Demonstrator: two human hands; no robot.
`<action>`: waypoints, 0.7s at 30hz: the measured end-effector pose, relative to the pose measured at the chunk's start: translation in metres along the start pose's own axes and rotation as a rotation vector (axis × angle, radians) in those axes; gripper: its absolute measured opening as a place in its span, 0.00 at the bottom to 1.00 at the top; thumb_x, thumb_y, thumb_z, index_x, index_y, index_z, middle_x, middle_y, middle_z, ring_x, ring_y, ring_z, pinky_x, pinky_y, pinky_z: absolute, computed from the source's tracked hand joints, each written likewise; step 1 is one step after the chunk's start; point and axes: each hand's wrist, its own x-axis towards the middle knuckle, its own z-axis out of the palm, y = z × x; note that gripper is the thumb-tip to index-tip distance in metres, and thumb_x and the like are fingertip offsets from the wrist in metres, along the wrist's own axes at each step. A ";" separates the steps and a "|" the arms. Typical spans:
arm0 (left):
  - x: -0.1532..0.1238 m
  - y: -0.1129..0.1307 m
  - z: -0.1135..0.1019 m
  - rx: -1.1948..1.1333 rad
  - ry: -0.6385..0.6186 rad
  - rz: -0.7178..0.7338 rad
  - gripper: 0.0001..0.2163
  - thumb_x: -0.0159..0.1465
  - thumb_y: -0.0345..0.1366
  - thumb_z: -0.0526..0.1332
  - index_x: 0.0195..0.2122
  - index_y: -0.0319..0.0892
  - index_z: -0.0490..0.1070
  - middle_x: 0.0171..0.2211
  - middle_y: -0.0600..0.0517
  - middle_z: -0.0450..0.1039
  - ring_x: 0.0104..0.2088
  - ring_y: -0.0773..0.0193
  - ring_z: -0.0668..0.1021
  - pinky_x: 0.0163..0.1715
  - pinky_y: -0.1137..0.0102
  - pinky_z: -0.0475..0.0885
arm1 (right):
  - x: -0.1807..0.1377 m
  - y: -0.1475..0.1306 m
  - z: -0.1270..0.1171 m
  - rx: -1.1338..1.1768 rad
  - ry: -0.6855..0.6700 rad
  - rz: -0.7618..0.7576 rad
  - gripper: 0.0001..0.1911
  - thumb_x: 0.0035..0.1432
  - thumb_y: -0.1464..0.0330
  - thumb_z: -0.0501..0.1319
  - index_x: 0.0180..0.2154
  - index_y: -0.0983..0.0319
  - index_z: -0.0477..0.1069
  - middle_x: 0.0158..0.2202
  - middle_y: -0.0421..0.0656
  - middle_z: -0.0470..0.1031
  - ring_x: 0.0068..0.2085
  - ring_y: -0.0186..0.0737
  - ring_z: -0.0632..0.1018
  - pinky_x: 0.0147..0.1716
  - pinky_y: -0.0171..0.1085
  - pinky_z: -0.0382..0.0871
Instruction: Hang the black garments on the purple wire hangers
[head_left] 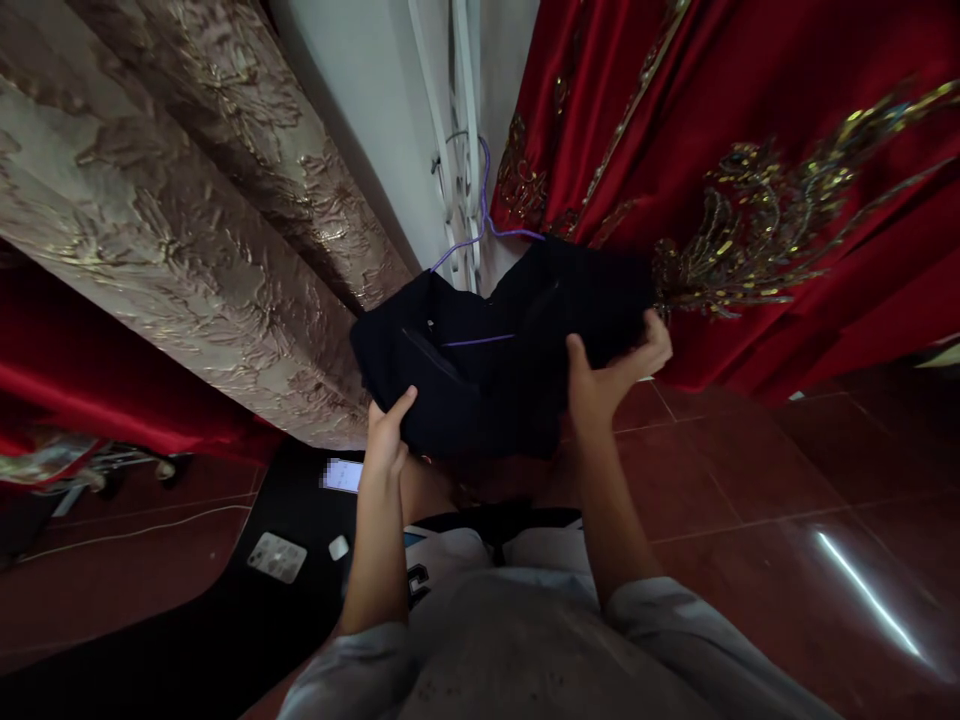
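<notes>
A dark navy garment (495,340) hangs on a purple wire hanger (484,215), whose hook is caught on a white window grille (459,120). My left hand (386,440) grips the garment's lower left edge, thumb on top. My right hand (611,375) holds its lower right edge, fingers curled around the cloth. Both arms reach up from my light grey sleeves.
A beige and gold patterned curtain (187,200) hangs at the left, a red embroidered curtain (750,150) at the right. Below is a glossy red tiled floor (787,520), a black mat (225,620) with small white items and a phone (343,475).
</notes>
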 end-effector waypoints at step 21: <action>-0.007 -0.058 -0.012 0.250 0.117 0.526 0.31 0.57 0.37 0.74 0.61 0.45 0.68 0.66 0.43 0.68 0.67 0.53 0.71 0.70 0.57 0.61 | -0.094 0.004 0.010 0.367 -0.907 0.675 0.23 0.58 0.54 0.64 0.19 0.61 0.66 0.17 0.36 0.62 0.22 0.31 0.65 0.26 0.35 0.57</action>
